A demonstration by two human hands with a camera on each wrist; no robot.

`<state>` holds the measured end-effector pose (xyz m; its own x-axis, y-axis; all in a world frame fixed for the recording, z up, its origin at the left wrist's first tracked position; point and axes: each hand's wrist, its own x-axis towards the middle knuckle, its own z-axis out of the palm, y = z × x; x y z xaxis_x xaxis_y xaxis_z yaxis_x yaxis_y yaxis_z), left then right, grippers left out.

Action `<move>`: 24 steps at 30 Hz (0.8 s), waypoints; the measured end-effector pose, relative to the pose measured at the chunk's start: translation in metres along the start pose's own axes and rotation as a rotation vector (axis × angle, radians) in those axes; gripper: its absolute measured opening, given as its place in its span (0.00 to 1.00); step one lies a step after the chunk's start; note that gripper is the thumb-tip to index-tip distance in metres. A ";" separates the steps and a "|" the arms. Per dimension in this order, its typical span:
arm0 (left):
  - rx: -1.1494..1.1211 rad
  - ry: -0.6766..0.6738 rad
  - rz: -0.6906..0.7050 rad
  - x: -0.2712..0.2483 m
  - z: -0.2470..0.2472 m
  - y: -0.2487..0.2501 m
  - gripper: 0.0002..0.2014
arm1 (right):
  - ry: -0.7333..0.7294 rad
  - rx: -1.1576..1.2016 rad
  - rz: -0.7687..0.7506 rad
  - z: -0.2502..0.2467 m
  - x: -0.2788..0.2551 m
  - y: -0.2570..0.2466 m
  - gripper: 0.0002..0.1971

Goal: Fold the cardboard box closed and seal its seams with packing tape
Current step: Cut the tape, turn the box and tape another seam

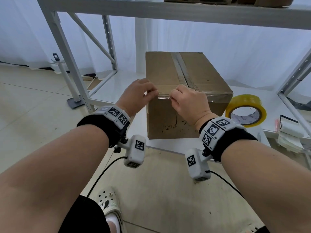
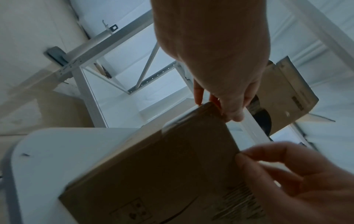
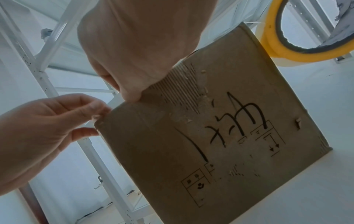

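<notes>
Both hands, left [image 1: 134, 94] and right [image 1: 188, 102], pinching tape strip [image 1: 164, 97] along box [image 1: 185, 78] edge; tape roll [image 1: 245, 110] at 3 o'clock, shelf frame [image 1: 67, 52] at 10.

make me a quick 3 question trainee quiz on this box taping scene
1. True or false: the top flaps of the cardboard box are folded shut, with a strip of tape along the centre seam.
2. Where does the roll of yellow packing tape sit? A) on the floor B) on the white shelf, right of the box C) in the right hand
3. Fill in: the left hand and right hand both work at the box's near top ____.

Key: 1 true; 2 B; 3 edge
</notes>
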<state>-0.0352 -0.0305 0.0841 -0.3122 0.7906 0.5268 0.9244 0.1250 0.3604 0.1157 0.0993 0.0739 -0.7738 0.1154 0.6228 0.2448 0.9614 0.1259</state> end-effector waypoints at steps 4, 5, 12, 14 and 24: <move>0.008 -0.087 -0.006 0.007 -0.004 -0.003 0.08 | -0.025 0.051 0.005 -0.005 0.001 0.003 0.05; 0.011 -0.090 0.008 0.006 -0.004 -0.003 0.08 | -0.032 0.052 0.003 -0.005 0.000 0.004 0.05; 0.069 -0.016 0.072 -0.001 0.003 -0.005 0.12 | 0.012 -0.030 -0.047 0.001 -0.003 -0.001 0.04; 0.090 -0.001 0.077 -0.003 0.005 -0.005 0.12 | 0.027 -0.058 -0.070 0.003 -0.005 -0.002 0.06; 0.139 -0.101 0.011 -0.009 0.010 -0.003 0.20 | 0.130 -0.054 -0.057 0.009 -0.010 -0.007 0.05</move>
<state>-0.0329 -0.0316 0.0705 -0.2843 0.8478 0.4477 0.9513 0.1916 0.2413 0.1168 0.0934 0.0599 -0.7059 0.0243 0.7079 0.2366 0.9501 0.2034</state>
